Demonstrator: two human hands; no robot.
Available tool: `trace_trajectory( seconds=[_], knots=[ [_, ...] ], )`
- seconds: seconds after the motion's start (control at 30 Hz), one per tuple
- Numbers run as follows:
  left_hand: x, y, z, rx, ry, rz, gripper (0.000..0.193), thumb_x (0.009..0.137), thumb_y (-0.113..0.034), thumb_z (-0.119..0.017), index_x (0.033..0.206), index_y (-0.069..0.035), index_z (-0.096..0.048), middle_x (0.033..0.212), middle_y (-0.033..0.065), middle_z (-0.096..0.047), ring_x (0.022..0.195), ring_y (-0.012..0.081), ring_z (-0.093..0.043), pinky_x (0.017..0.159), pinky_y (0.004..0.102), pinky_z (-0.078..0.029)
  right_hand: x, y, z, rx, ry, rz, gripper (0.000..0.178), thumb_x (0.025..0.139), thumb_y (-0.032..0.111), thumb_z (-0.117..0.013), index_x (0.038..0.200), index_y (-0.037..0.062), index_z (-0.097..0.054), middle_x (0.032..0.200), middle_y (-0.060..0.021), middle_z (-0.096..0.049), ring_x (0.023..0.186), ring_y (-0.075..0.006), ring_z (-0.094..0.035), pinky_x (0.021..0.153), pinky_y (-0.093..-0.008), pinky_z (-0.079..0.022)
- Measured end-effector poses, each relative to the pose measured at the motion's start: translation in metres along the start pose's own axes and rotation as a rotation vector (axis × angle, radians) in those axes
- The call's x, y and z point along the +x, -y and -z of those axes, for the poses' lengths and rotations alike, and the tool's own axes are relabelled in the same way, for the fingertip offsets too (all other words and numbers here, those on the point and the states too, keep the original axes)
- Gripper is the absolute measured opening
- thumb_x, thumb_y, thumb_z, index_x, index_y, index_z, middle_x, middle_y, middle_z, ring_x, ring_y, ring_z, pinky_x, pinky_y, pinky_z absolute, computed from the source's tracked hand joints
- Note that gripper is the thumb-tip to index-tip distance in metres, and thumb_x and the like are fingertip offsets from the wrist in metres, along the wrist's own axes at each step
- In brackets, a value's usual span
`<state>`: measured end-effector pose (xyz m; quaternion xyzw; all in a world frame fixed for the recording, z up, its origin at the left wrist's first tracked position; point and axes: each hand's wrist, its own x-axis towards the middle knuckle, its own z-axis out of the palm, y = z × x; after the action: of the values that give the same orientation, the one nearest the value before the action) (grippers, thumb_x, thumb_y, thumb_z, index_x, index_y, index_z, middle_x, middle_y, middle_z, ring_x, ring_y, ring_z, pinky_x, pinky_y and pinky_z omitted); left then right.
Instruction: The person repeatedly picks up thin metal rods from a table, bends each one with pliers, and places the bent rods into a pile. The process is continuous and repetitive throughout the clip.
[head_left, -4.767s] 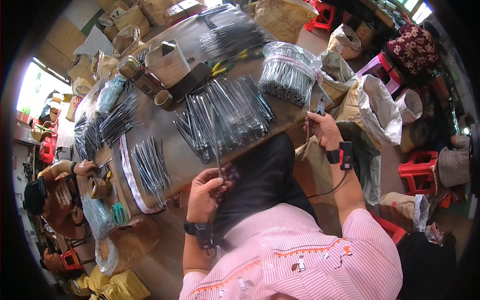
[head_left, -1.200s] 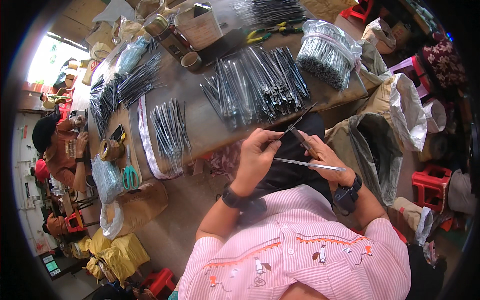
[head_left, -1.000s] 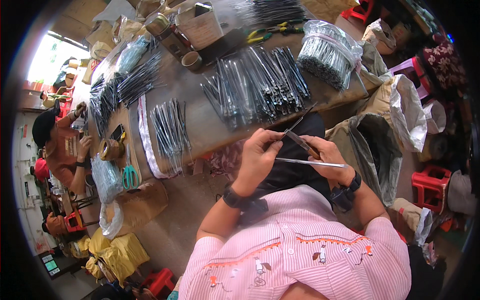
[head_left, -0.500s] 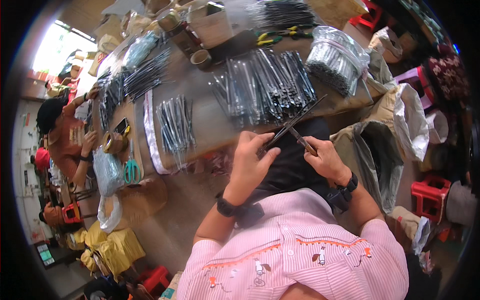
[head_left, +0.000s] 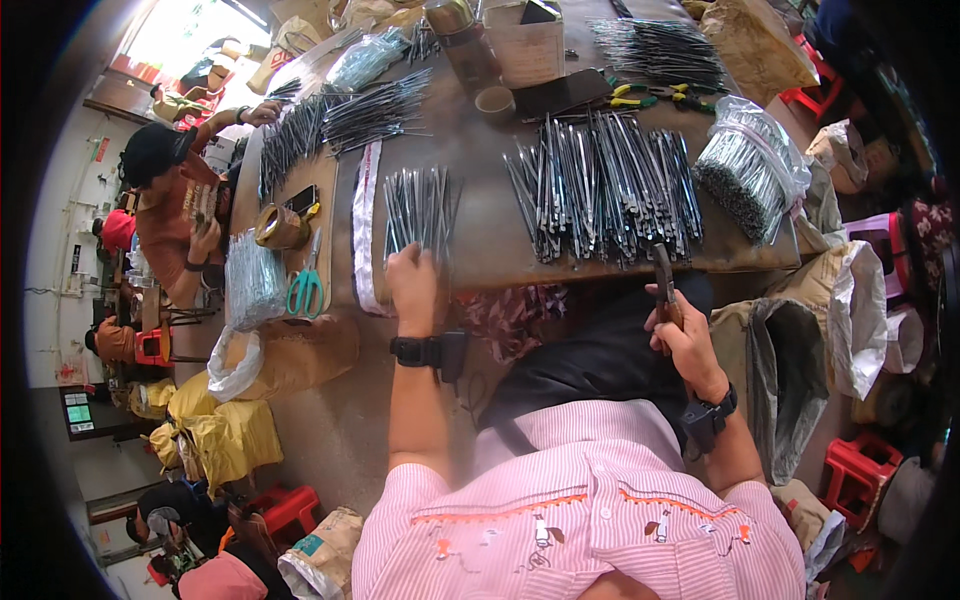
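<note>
My left hand [head_left: 412, 285] is closed at the near ends of a small pile of thin metal strips [head_left: 420, 205] on the table. Its fingertips are partly hidden, so how many strips it grips cannot be made out. My right hand [head_left: 684, 335] is wrapped round a slim hand tool [head_left: 664, 272] with a brown handle and a dark metal head pointing away from me. The tool's exact kind is unclear. Just beyond its head lies a larger spread of metal strips [head_left: 610, 190], ends toward me.
Right of the large spread stands a plastic-wrapped bundle [head_left: 750, 165]. Yellow-and-black pliers [head_left: 655, 93], a cup [head_left: 495, 103] and a flask [head_left: 462, 45] sit farther back. Teal scissors [head_left: 306, 288] lie left, near a seated co-worker [head_left: 165, 215]. Open sacks [head_left: 785, 370] stand right.
My left hand has left the tool over my lap and moved left to the small pile. My right hand keeps the tool, now turned to point away from me. The view has shifted.
</note>
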<state>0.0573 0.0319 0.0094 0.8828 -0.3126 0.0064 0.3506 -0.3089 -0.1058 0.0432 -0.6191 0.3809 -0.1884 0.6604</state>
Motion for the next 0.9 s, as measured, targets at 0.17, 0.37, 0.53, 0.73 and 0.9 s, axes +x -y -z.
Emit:
trace_trajectory(
  seconds=[0.17,0.37,0.53,0.73,0.9],
  knots=[
    [-0.004,-0.014,-0.006,0.286,-0.027,-0.050,0.038,0.080,-0.021,-0.062,0.109,0.004,-0.064,0.090,0.0260,-0.059,0.089,0.0422,-0.057,0.082,0.0461,-0.046,-0.006,0.001,0.004,0.089,-0.027,-0.039,0.053,0.076,0.003,-0.044,0.129,0.0007,-0.050,0.079,-0.0065,-0.058,0.061,-0.0102,-0.055,0.053,-0.0227,-0.042],
    [-0.026,-0.075,-0.047,0.129,0.130,-0.126,0.040,0.083,-0.029,-0.066,0.109,0.001,-0.064,0.098,0.0255,-0.057,0.094,0.0409,-0.056,0.084,0.0447,-0.045,-0.015,0.011,0.009,0.240,-0.021,-0.044,0.055,0.074,0.007,-0.044,0.129,-0.0033,-0.047,0.079,-0.0097,-0.059,0.061,-0.0140,-0.057,0.055,-0.0251,-0.046],
    [-0.007,-0.092,-0.093,-0.148,0.117,-0.132,0.031,0.084,-0.026,-0.067,0.096,0.004,-0.067,0.079,0.0193,-0.067,0.073,0.0334,-0.063,0.068,0.0393,-0.049,-0.020,0.014,0.014,0.449,-0.034,-0.020,0.055,0.074,0.008,-0.045,0.127,-0.0051,-0.046,0.079,-0.0119,-0.060,0.061,-0.0165,-0.058,0.055,-0.0277,-0.049],
    [0.010,-0.083,-0.078,-0.296,0.394,-0.551,0.031,0.081,-0.021,-0.070,0.088,0.010,-0.069,0.072,0.0079,-0.066,0.061,0.0121,-0.058,0.057,0.0268,-0.045,-0.021,0.001,0.027,0.600,-0.143,-0.051,0.045,0.075,0.010,-0.048,0.118,-0.0030,-0.051,0.081,-0.0128,-0.061,0.062,-0.0194,-0.061,0.056,-0.0315,-0.052],
    [0.013,-0.076,-0.063,-0.632,0.639,0.264,0.023,0.083,-0.015,-0.067,0.078,0.007,-0.066,0.066,0.0055,-0.062,0.056,0.0110,-0.054,0.053,0.0254,-0.041,-0.027,-0.015,0.061,0.692,-0.370,-0.038,0.034,0.074,0.008,-0.048,0.106,-0.0014,-0.052,0.078,-0.0133,-0.059,0.062,-0.0221,-0.059,0.056,-0.0343,-0.051]
  ],
)
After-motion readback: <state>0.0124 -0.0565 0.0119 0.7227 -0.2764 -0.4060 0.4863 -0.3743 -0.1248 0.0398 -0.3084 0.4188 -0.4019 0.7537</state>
